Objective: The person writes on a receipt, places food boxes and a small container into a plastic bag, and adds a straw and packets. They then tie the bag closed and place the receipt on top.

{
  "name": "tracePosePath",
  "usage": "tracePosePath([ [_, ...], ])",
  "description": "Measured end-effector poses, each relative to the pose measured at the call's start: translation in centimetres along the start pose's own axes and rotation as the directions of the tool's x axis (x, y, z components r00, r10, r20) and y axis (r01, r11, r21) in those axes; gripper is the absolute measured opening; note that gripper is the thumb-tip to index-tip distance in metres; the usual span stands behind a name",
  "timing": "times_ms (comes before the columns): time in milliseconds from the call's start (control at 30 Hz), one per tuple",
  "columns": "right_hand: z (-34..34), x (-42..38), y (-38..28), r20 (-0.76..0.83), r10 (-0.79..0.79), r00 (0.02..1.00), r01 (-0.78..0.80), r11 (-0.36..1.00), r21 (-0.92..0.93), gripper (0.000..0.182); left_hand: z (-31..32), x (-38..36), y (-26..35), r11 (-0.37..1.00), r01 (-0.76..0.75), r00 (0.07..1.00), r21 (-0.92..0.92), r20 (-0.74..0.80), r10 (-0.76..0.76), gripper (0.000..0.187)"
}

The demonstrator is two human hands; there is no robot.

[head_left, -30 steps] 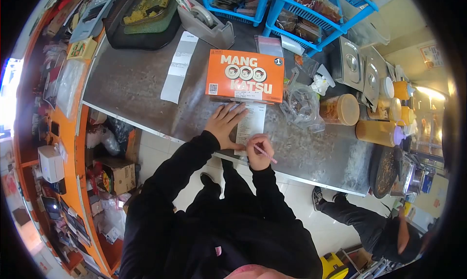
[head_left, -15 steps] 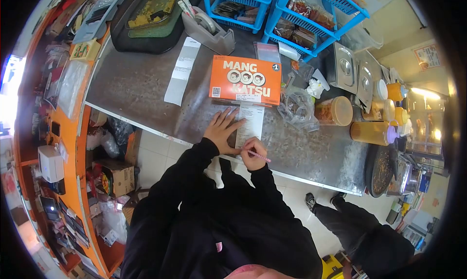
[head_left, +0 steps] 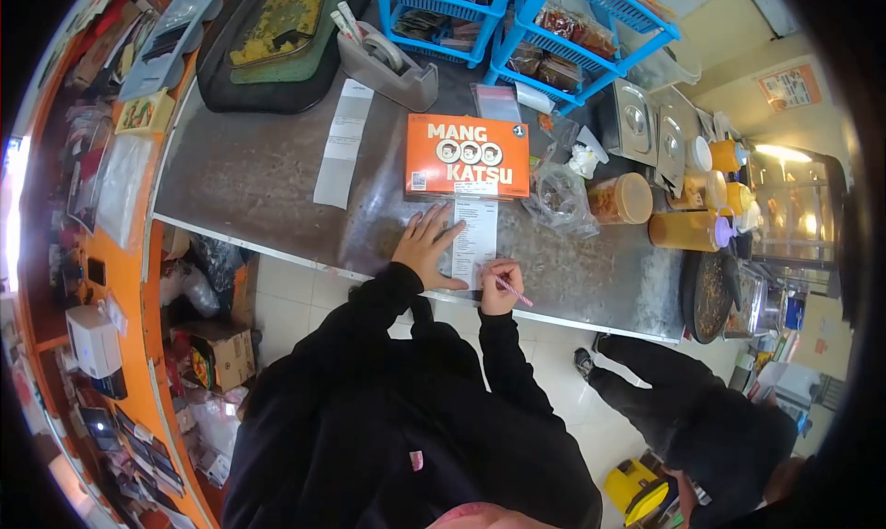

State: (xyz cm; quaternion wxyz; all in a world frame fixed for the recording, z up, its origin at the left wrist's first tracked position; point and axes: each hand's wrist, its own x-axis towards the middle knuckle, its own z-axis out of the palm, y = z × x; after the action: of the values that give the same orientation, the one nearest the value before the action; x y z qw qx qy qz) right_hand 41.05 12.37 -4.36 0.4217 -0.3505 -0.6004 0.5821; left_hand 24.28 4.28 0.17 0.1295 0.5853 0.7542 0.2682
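Note:
A printed receipt (head_left: 477,234) lies on the metal counter, its far end against an orange food box (head_left: 469,160) lettered "MANG KATSU". My left hand (head_left: 427,247) rests flat with fingers spread, over the left edge of the receipt. In my right hand (head_left: 500,286) is a pink striped pen (head_left: 517,293), held at the receipt's lower right edge; the hand hides the pen's tip. To the left of the box a second long receipt (head_left: 343,146) lies on the counter.
Behind the box stand a grey tape dispenser (head_left: 392,72) and blue plastic racks (head_left: 544,54). On the right are a plastic bag (head_left: 560,199), a lidded tub (head_left: 620,201) and a sauce bottle (head_left: 685,232). Another person (head_left: 701,418) in dark clothes is at lower right.
My right hand has shifted slightly right along the receipt with the pen. My left hand stays on the paper. The other person has leaned and moved at lower right; the view has shifted a little.

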Motion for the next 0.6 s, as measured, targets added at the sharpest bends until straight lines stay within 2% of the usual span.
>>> tracePosePath([
  [33,0.0,-0.2,-0.1,0.020,0.002,1.000,-0.002,1.000,-0.002,0.015,0.0,0.1,-0.1,1.000,-0.009,1.000,-0.003,-0.011,0.009,0.096],
  [133,-0.1,-0.7,-0.5,0.237,-0.086,0.968,0.112,0.989,-0.098,0.014,0.1,0.0,-0.2,1.000,-0.018,1.000,-0.010,-0.019,0.017,0.095],
  [167,-0.1,-0.8,-0.4,0.263,-0.067,0.963,0.091,0.992,-0.082,0.014,0.0,0.0,-0.2,1.000,-0.013,1.000,-0.008,-0.011,0.013,0.095],
  [300,0.5,0.0,-2.1,0.336,-0.134,0.932,0.199,0.966,-0.168,0.013,0.1,0.2,-0.1,1.000,-0.006,1.000,0.009,-0.003,0.006,0.094],
  [400,0.7,0.5,-2.3,0.245,-0.284,0.927,0.347,0.898,-0.271,0.013,0.3,0.2,0.1,0.999,0.002,1.000,0.044,-0.008,-0.001,0.095],
  [433,0.9,0.6,-1.8,0.108,-0.274,0.956,0.295,0.898,-0.327,0.011,0.3,0.1,0.3,0.999,0.007,1.000,0.043,-0.002,-0.007,0.096],
  [533,0.2,1.0,-1.7,-0.120,-0.156,0.980,0.147,0.986,-0.084,0.009,0.0,0.3,0.6,0.999,0.005,1.000,0.041,0.000,-0.005,0.097],
  [600,-0.8,2.0,-2.8,0.016,-0.078,0.997,0.079,0.940,-0.332,0.010,0.1,0.1,0.4,0.999,-0.003,1.000,0.037,-0.002,0.003,0.098],
])
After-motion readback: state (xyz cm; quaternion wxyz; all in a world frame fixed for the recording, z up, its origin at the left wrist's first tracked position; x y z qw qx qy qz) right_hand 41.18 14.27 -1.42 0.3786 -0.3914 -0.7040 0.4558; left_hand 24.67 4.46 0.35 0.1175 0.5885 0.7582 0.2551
